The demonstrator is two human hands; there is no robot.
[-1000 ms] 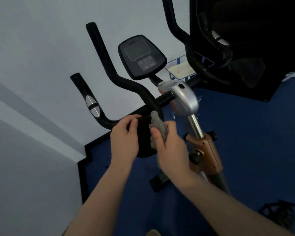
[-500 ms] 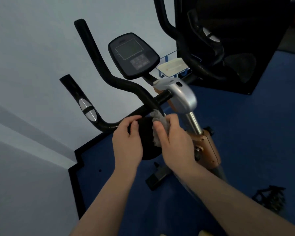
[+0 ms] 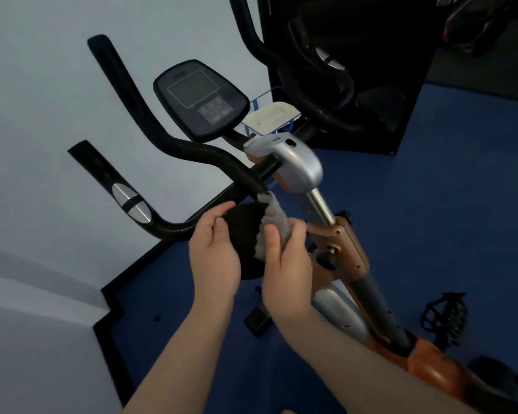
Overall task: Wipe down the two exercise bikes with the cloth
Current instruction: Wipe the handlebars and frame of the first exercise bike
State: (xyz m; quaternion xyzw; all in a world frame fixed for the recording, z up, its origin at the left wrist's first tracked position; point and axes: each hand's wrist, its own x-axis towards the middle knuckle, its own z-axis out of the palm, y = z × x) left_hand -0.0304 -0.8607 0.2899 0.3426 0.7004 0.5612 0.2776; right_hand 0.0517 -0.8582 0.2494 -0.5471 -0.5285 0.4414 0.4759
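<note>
- Between the two hands sits a round black pad [image 3: 243, 234] mounted on the nearer exercise bike [image 3: 338, 243], just under where its handlebar [image 3: 174, 144] meets the stem.
- Left hand [image 3: 214, 249] holds the pad's left edge, thumb and fingers curled round its rim.
- Right hand [image 3: 284, 264] grips a grey cloth [image 3: 274, 222], bunched in its curled fingers and pressed on the pad's right side; the cloth's long axis runs up and slightly left from this hand, its top end touching the handlebar.
- Above the hands, the handlebar's two left prongs point up and to the left, the lower one bearing a silver sensor strip [image 3: 130, 203].
- Up from the right hand, the console [image 3: 201, 97] faces the camera, tilted.
- Beyond it stands the second exercise bike [image 3: 320, 64], dark and partly cut off by the frame's top edge.
- Right of the right hand, the stem slants down to the right over the blue floor [image 3: 431, 219].
</note>
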